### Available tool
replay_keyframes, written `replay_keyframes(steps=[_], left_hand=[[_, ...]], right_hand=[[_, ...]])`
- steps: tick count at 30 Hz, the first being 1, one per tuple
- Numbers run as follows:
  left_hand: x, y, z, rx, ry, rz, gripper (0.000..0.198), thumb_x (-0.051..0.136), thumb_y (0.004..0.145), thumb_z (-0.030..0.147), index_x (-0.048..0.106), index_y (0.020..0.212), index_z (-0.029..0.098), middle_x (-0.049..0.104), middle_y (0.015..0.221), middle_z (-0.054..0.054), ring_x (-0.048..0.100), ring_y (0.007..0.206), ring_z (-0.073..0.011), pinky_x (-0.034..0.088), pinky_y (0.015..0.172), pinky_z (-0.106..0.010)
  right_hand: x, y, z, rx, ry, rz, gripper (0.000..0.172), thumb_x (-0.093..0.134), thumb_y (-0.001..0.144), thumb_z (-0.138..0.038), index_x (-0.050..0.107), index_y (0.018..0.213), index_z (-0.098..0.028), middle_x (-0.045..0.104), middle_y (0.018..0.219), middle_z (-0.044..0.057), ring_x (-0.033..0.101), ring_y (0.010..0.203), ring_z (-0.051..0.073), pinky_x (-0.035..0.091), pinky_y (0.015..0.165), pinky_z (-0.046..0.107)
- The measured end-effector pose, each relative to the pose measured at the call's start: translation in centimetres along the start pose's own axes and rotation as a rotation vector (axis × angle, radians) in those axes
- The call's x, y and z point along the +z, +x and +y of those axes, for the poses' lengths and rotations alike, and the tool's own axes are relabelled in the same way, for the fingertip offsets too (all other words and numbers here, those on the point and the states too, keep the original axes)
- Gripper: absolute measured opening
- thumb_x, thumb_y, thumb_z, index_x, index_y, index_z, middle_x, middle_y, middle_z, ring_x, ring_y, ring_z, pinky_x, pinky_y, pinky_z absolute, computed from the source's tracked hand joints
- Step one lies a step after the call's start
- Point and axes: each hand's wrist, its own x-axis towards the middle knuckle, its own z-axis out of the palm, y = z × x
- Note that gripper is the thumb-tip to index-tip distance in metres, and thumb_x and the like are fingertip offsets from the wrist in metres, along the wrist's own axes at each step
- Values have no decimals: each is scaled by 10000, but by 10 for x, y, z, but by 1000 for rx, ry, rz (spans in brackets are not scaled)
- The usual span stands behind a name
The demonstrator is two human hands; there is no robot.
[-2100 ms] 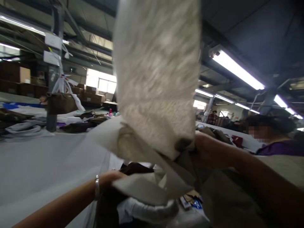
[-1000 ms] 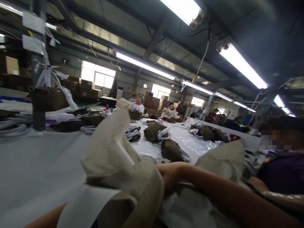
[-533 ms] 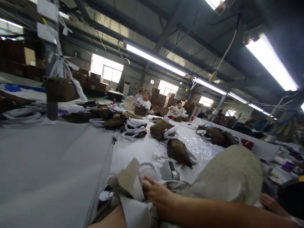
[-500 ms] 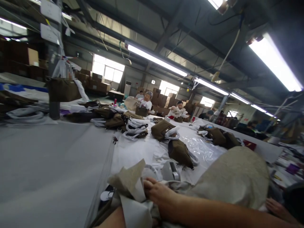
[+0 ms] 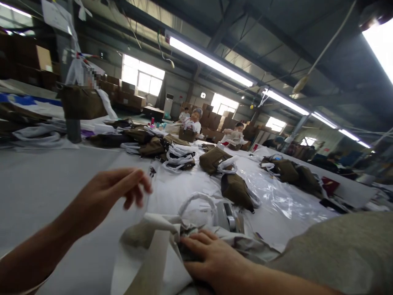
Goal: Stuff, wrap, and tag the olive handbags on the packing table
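Observation:
My left hand (image 5: 119, 190) is raised over the table at the left, its fingers loosely bent and apart, holding nothing. Lower in the middle, my right hand (image 5: 211, 254) lies with outstretched fingers on crumpled grey-beige paper (image 5: 248, 243). Folded sheets of that paper (image 5: 159, 262) stand up just left of its fingertips. A white-wrapped handle loop (image 5: 199, 196) rises beyond the paper. Close to it sits a grey tape dispenser (image 5: 225, 217). What lies under my right palm is hidden.
Olive-brown bags (image 5: 236, 190) with white-wrapped handles lie about the white table (image 5: 190, 180). Clear plastic (image 5: 282, 198) covers part of it at right. Another bag (image 5: 81, 102) hangs by a post (image 5: 73, 131). People (image 5: 196, 119) work at the far end.
My left hand has come up from the paper at the bottom and moved left, free of it. My right hand stays on the paper, fingers more spread. The view has shifted somewhat.

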Motion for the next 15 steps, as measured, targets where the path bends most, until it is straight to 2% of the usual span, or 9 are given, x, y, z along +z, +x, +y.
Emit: replay_keyframes(steps=[2, 3, 4, 6, 8, 9, 11, 13, 15], left_hand=[[24, 35, -7, -182, -71, -164, 587, 543, 906, 679, 678, 1222, 203, 727, 1192, -71, 681, 1044, -251, 566, 729, -293], [41, 49, -13, -198, -77, -251, 666, 631, 834, 696, 673, 1253, 180, 694, 1290, -102, 649, 1140, -281, 561, 824, -314], [59, 60, -19, -219, -96, -353, 691, 676, 797, 690, 681, 1250, 169, 687, 1312, -119, 651, 1146, -290, 552, 864, -324], [92, 72, -30, -242, -153, -562, 643, 705, 767, 691, 742, 1098, 141, 758, 1130, -137, 710, 953, -274, 556, 745, -309], [114, 76, -34, -248, -228, -685, 613, 706, 745, 710, 742, 892, 116, 770, 876, -127, 700, 732, -233, 528, 621, -288], [120, 77, -32, -244, -266, -699, 610, 701, 737, 719, 712, 821, 115, 748, 788, -114, 680, 672, -213, 516, 595, -281], [126, 82, -21, -221, -337, -654, 586, 670, 765, 714, 646, 781, 128, 709, 741, -87, 666, 658, -187, 514, 608, -269], [127, 90, -3, -171, -381, -598, 527, 618, 839, 666, 614, 810, 140, 697, 778, -75, 676, 708, -176, 520, 650, -263], [129, 98, 16, -100, -383, -596, 449, 601, 888, 588, 636, 846, 141, 709, 823, -76, 687, 752, -180, 525, 682, -267]], right_hand=[[-8, -1, -7, 20, 15, -4, 434, 557, 932, -444, 619, 1310, -241, 456, 1554, 152, 514, 1310, 357, 425, 1077, 548], [-13, -2, -11, 35, 25, -5, 443, 564, 926, -431, 611, 1323, -239, 449, 1561, 149, 500, 1327, 356, 404, 1098, 550], [-17, -4, -15, 48, 35, -5, 458, 570, 923, -422, 599, 1342, -238, 439, 1570, 147, 489, 1340, 356, 384, 1116, 555], [-23, -7, -20, 64, 45, -3, 500, 574, 922, -416, 568, 1389, -239, 421, 1585, 145, 478, 1351, 358, 352, 1136, 571], [-21, -9, -22, 73, 46, 12, 511, 568, 926, -421, 558, 1403, -240, 440, 1568, 150, 484, 1343, 355, 352, 1133, 574], [-18, -10, -22, 78, 48, 19, 494, 564, 926, -430, 577, 1382, -240, 474, 1540, 153, 496, 1329, 352, 372, 1117, 563], [-4, -5, -20, 92, 76, -25, 423, 577, 913, -441, 652, 1274, -235, 596, 1409, 144, 550, 1261, 331, 446, 1051, 498], [14, 7, -18, 121, 142, -202, 320, 625, 872, -437, 725, 1079, -216, 724, 1153, 112, 637, 1109, 301, 522, 917, 402], [31, 25, -14, 86, 243, -448, 207, 675, 826, -381, 736, 904, -199, 750, 898, 62, 687, 927, 257, 545, 779, 316]])
